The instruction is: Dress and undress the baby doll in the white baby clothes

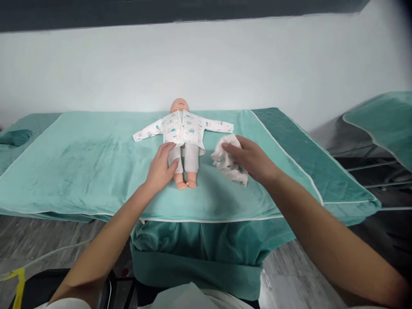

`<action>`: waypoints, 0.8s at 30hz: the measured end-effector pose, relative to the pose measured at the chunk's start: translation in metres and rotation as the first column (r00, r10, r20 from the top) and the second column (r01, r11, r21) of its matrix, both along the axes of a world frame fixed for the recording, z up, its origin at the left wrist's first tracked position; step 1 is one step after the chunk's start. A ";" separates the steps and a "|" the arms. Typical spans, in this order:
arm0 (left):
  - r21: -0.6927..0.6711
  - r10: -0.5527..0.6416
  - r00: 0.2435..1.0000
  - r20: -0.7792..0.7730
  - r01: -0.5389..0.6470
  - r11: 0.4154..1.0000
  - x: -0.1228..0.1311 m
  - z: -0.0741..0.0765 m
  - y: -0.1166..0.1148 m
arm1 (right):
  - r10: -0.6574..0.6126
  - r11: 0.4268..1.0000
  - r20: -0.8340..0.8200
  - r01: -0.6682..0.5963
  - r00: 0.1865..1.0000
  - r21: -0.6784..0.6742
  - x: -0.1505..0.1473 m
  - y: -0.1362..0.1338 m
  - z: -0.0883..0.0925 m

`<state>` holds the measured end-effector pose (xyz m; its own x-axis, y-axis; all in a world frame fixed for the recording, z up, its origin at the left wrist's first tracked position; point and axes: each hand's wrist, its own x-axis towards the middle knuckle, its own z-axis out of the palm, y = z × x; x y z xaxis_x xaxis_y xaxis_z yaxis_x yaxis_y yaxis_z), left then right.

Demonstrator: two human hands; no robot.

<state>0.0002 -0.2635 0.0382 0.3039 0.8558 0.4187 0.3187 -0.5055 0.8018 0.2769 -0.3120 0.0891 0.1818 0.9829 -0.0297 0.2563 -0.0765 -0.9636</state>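
Note:
A baby doll (179,104) lies on its back on the green bed cover, head toward the wall and arms spread. It wears a white printed jacket (189,128) and plain white trousers (192,159); its feet are bare. My left hand (162,168) is at the doll's leg on the left, fingers apart and holding nothing. Right of the doll, my right hand (249,158) grips a bunched white printed cloth (230,165) just above the bed.
The bed (96,171) spans the view against a pale wall (206,68). Another green-covered surface (386,124) stands at the right. A black chair (41,287) and a yellow strap (19,285) are at the lower left.

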 end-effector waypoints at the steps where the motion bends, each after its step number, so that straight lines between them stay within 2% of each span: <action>1: -0.032 -0.087 0.995 0.050 0.089 0.996 0.004 0.018 -0.006 | 0.054 0.998 -0.106 -0.050 0.993 0.042 -0.012 0.004 0.013; 3: -0.119 -0.245 0.952 0.183 0.269 0.956 0.013 0.051 -0.017 | 0.169 0.980 -0.279 -0.131 0.945 0.150 -0.033 0.012 0.037; 5: -0.160 -0.292 0.893 0.341 0.361 0.919 0.020 0.078 -0.023 | 0.308 0.939 -0.362 -0.220 0.880 0.266 -0.050 0.020 0.056; 8: -0.098 -0.244 0.857 0.454 0.320 0.942 0.021 0.103 -0.024 | 0.461 0.859 -0.354 -0.310 0.813 0.407 -0.073 0.025 0.076; 12: 0.000 -0.199 0.866 0.459 0.224 0.975 0.007 0.118 -0.020 | 0.533 0.778 -0.198 -0.384 0.823 0.497 -0.093 0.022 0.088; 15: 0.000 -0.175 0.832 0.526 0.207 0.978 -0.002 0.125 -0.023 | 0.527 0.727 -0.044 -0.423 0.849 0.541 -0.101 0.019 0.091; 17: -0.047 -0.142 0.787 0.600 0.212 0.976 -0.003 0.131 -0.026 | 0.483 0.718 0.053 -0.429 0.874 0.548 -0.104 0.019 0.094; 21: -0.182 -0.041 0.717 0.696 0.232 0.956 -0.001 0.145 -0.029 | 0.329 0.732 0.164 -0.361 0.930 0.578 -0.107 0.019 0.103; 24: -0.246 0.016 0.690 0.724 0.235 0.940 -0.004 0.148 -0.026 | 0.296 0.722 0.202 -0.357 0.934 0.593 -0.106 0.017 0.111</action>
